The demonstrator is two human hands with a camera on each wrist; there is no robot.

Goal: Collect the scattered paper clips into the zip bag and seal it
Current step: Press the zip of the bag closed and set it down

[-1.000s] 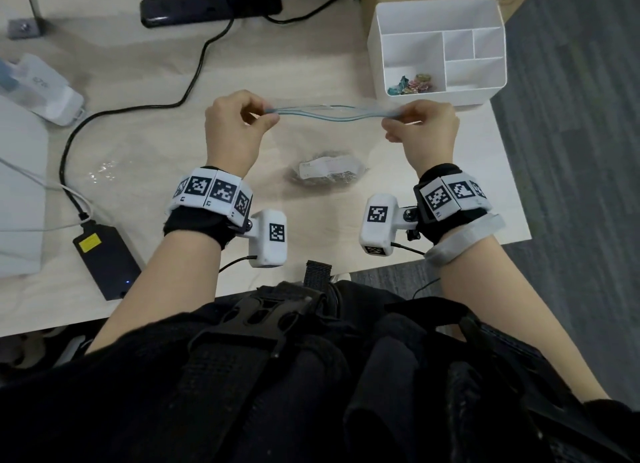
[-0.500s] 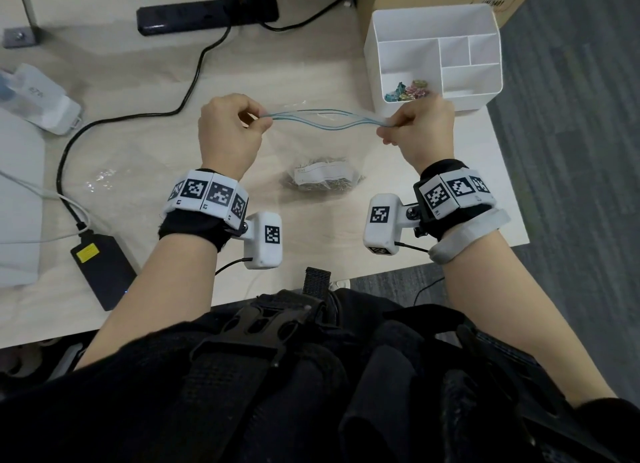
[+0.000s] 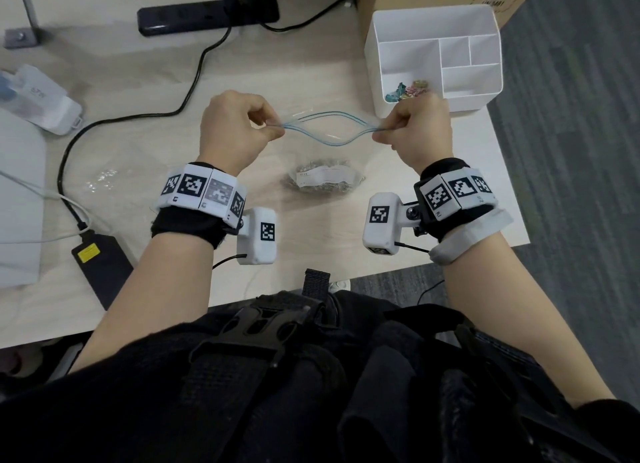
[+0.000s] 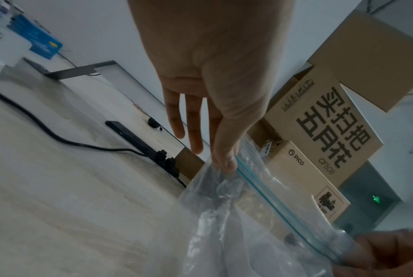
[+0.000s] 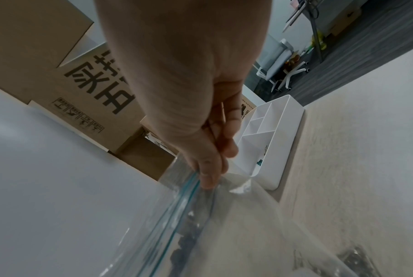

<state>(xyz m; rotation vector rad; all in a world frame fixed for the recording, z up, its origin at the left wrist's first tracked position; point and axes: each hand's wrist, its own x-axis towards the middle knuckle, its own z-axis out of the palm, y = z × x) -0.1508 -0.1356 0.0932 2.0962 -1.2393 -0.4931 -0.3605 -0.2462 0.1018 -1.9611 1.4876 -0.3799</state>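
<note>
Head view is showing the clear plastic zip bag with a blue seal strip (image 3: pixel 329 130) hanging above the pale wood-grain desk (image 3: pixel 145 92), its mouth gaping in the middle, a dark heap, probably metal paper clips (image 3: pixel 323 182), sagging at its bottom. Grey carpet is lying beyond the desk edge. The left hand (image 3: pixel 235 130) is pinching the strip's left end between thumb and forefinger; the right hand (image 3: pixel 417 130) is pinching the right end. Both fists are raised, knuckles up. A white divided plastic organiser (image 3: pixel 436 57) is standing behind the right hand.
</note>
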